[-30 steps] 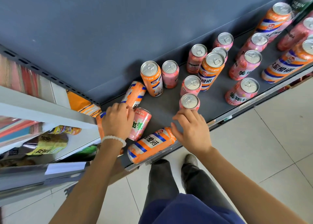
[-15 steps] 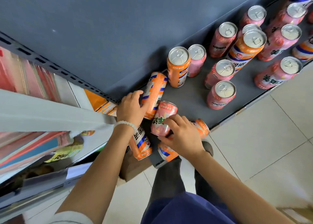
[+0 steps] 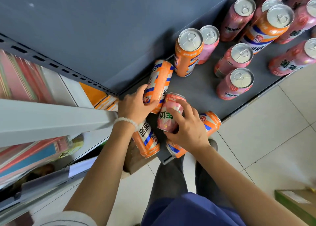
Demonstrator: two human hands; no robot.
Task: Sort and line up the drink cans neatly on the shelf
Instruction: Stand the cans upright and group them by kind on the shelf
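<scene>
Left hand (image 3: 135, 106), w/ a white bead bracelet (image 3: 127, 121) on the wrist, is wrapped round a lying orange can (image 3: 158, 84): thumb on its near side, fingers over the far side, can pointing toward 1 o'clock along the grey shelf (image 3: 201, 90). Under that wrist, at 6 o'clock from it, a second orange can (image 3: 147, 140) lies on its side w/ one end past the shelf's front edge. Right hand (image 3: 188, 131) is closed over a pink can (image 3: 168, 114) that's tipped over, fingers spread across the label, thumb at its bottom end; pink can sits just beside the left hand's can, approx touching. Beneath the right hand a third orange can (image 3: 210, 121) lies flat along the front lip. At 1–2 o'clock from the hands, upright cans stand mixed: an orange one (image 3: 188, 53) next to a pink one (image 3: 207, 42), then more pink cans (image 3: 235, 82) and another orange (image 3: 268, 25), unsorted.
</scene>
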